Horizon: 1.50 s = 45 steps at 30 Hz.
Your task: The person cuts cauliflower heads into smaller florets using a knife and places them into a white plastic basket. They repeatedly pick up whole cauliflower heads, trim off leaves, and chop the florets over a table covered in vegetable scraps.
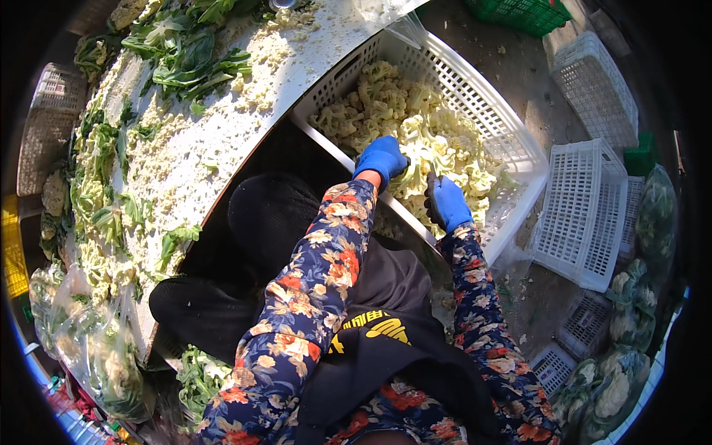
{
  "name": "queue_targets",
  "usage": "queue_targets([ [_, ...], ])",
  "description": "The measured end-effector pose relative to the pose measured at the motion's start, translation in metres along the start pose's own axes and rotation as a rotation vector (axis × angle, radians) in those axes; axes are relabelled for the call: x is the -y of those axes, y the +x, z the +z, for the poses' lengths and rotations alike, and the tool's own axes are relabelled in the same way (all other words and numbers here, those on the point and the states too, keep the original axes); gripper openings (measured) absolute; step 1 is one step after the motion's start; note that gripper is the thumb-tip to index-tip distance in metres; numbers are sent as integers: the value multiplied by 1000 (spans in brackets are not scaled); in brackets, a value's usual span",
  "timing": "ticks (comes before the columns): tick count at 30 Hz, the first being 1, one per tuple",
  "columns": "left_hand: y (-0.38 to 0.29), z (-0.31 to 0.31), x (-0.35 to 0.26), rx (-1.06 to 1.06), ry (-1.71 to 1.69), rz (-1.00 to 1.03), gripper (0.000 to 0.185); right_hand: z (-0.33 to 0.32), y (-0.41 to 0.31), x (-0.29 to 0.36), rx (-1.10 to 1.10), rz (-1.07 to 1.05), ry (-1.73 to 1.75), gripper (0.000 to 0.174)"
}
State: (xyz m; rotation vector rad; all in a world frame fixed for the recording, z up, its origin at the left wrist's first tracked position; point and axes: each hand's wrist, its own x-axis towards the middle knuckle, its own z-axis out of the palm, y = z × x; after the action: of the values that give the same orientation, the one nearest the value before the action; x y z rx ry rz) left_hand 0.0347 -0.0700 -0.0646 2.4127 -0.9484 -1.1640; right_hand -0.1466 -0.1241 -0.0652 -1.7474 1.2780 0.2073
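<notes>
A white plastic crate [489, 105] in front of me holds a heap of cut cauliflower florets [384, 89]. My left hand [384, 158], in a blue glove with a dark palm, reaches over the crate's near rim. Its fingers curl round a pale cauliflower piece [418, 153]. To its right, my right hand [449, 201], gloved alike, is low over the florets with its fingers bent and thumb side up. Whether it grips anything is hidden by the fingers and the florets beneath.
Left stands a white table [183, 150] strewn with cauliflower crumbs and green leaves [189, 61]. Bagged cauliflowers [94, 345] are at its near end. White crates [578, 211] and more bagged cauliflowers [617, 389] line the right side. A green crate [523, 14] is at the back.
</notes>
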Motion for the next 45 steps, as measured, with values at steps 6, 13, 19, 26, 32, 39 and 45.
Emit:
queue_targets([
  [6, -2, 7, 1, 81, 38, 129, 50, -40, -1, 14, 161, 87, 87, 47],
  [13, -20, 2, -2, 26, 71, 42, 56, -20, -33, 32, -120, -30, 135, 41],
  [19, -17, 7, -10, 10, 88, -5, 50, -4, 10, 1, 239, 75, 72, 49],
  [26, 12, 11, 11, -101, 140, 255, 47, -31, -11, -32, 176, 139, 576, 50],
  [32, 28, 13, 16, -23, -337, 84, 46, -22, -46, 7, 1, 5, 664, 46],
  [39, 56, 56, 31, -44, -543, 19, 45, 14, 6, 33, 17, 52, 493, 39],
  [45, 18, 30, 5, -39, -614, -80, 45, 7, 0, 13, -141, -15, 231, 39],
])
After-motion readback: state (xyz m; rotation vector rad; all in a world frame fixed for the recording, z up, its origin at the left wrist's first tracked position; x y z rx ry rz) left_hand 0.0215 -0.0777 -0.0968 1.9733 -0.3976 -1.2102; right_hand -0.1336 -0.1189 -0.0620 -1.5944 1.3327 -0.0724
